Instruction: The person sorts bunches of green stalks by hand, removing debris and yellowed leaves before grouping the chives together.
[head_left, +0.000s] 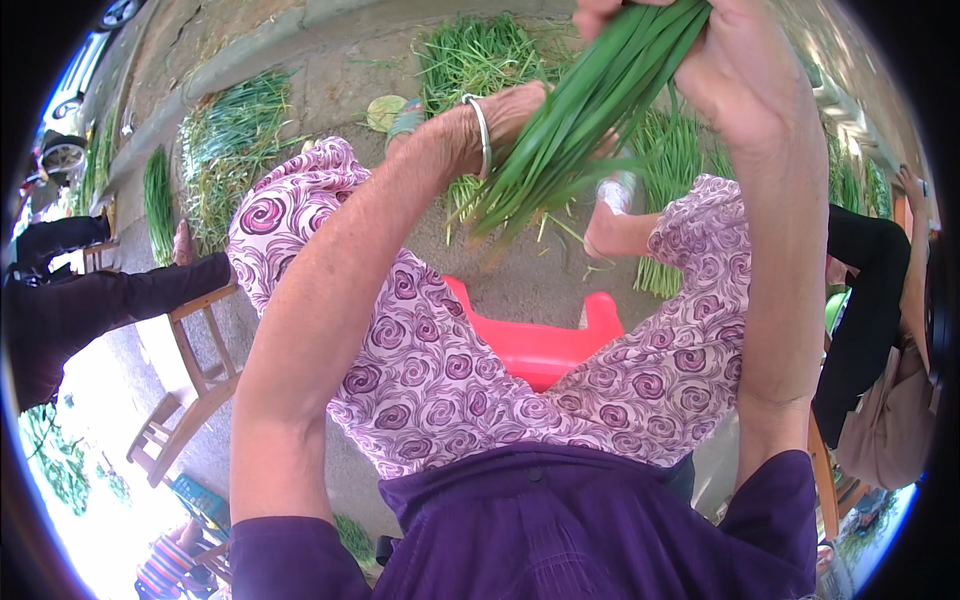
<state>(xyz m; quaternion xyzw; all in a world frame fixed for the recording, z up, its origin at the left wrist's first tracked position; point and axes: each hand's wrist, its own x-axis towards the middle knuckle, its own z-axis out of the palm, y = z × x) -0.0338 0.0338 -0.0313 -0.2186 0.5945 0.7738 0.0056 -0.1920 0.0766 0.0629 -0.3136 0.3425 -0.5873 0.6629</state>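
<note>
My right hand (731, 75) is raised at the upper right, closed around a bunch of long flat green leaves (592, 112), likely garlic chives. The bunch slants down and left, its lower tips blurred. Behind its middle is my left hand (517, 112), with a pale bangle at the wrist; fingertips show past the leaves, but its grip is hidden. Beyond, on the ground, lie a loose pile of greens (480, 64) and a neater bundle (667, 157) beside my foot.
A red plastic stool (532, 345) is under me. At left are another heap of greens (232, 142), an upright-looking bundle (157, 202) and a wooden chair (199, 367). People in dark trousers sit on both sides. A concrete kerb (247, 49) runs across the top.
</note>
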